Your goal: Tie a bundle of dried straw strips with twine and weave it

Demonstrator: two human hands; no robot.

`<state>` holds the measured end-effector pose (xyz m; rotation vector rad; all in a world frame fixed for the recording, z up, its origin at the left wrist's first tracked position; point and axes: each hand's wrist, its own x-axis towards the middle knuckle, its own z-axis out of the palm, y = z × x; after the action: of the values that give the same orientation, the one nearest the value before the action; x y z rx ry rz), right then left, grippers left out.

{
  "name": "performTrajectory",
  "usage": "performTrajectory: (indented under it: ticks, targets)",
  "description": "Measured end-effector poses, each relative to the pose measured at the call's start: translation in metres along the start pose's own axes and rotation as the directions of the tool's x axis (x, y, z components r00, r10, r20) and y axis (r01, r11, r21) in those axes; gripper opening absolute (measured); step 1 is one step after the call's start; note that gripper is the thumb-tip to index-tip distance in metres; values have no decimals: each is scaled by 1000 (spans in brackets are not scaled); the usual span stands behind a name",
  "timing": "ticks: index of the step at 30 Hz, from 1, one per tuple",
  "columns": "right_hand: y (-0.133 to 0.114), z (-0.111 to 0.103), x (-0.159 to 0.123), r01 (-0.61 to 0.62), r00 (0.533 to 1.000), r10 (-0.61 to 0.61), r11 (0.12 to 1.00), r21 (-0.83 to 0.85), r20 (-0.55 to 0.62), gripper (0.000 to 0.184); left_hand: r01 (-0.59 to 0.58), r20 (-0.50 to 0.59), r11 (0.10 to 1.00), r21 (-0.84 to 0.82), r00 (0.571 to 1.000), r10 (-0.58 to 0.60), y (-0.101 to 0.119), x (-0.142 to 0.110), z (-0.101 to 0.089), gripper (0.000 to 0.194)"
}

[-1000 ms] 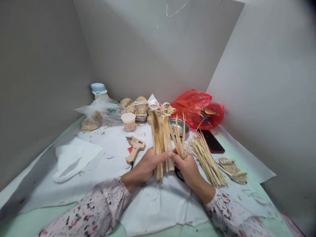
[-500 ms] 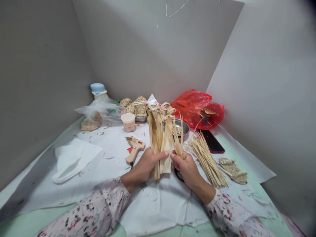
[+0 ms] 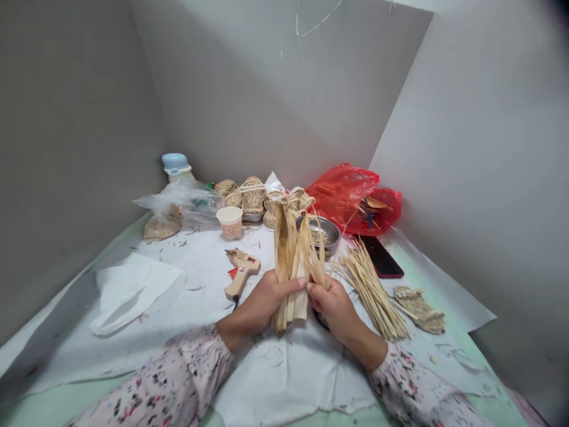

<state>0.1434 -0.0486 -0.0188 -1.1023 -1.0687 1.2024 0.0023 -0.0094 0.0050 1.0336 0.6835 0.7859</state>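
Observation:
My left hand (image 3: 267, 296) is closed round a bundle of dried husks (image 3: 291, 261), broad pale-yellow leaves held upright with the thumb across the front. Close beside it, my right hand (image 3: 331, 302) pinches narrow torn husk strips (image 3: 319, 258) that stick up from its fingers. The two thumbs nearly meet at the edge of a wide leaf. To the right of my right hand lies a pile of thin husk strips (image 3: 376, 290). A dark round object is partly hidden under my right hand.
A glue gun (image 3: 243, 271) lies left of my hands. Behind stand a paper cup (image 3: 230, 223), woven straw pieces (image 3: 252, 196), a metal bowl (image 3: 331, 231) and a red plastic bag (image 3: 342, 193). A phone (image 3: 380, 256) and a small woven piece (image 3: 420, 308) lie at right.
My right hand has come closer to my left, so the torn strips now sit against the broad leaves. The bundle leans slightly more to the right. The view has shifted a little.

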Motion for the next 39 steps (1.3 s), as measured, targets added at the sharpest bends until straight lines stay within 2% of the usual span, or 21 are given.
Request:
performTrajectory:
  ticks: [4,10,13,18,21,24,26,28,29,31,34,37,39]
  targets:
    - [-2,0,-1,-30,996,16,987,156,92,29,66,63,993,-102,996,-60,1,-2,2,40]
    - [-1,0,-2,-69,995,48,967,245,93,26,47,64,995,-88,997,-42,-1,-2,1,46]
    - [-7,2,-3,-77,993,50,960,269,102,26,40,71,995,-89,997,-33,-1,0,1,41]
    - [-45,-2,-6,-77,994,38,909,409,103,23,-19,-103,997,-77,995,11,0,2,-1,32]
    - [-83,-13,-17,29,995,-70,887,461,72,22,1,-168,999,-50,986,-9,-1,5,-4,29]
    - [-122,-31,-36,194,978,-203,839,508,-37,21,13,-191,999,-45,981,-21,-3,7,-7,29]
    - [-143,-42,-47,344,938,-315,783,519,-145,21,5,-201,998,-56,979,-16,-3,7,-8,32]
    - [-154,-49,-51,424,905,-380,765,485,-192,20,-11,-205,998,-68,979,-4,-3,6,-8,35]
    - [-153,-49,-49,430,903,-384,777,461,-195,18,-19,-205,997,-70,979,4,-3,6,-8,36]
    - [-140,-43,-38,354,935,-319,837,418,-153,12,-33,-198,997,-68,980,19,-3,5,-7,39]
    - [-98,-24,-15,94,995,-79,924,370,-56,7,-44,-177,997,-56,984,34,-3,3,-6,42]
    - [-53,-6,0,-66,998,58,932,357,33,11,-67,-154,997,-43,986,60,-4,2,-3,42]
    - [-34,0,1,-97,995,82,937,336,60,19,-91,-127,995,-41,988,85,-5,2,-2,42]
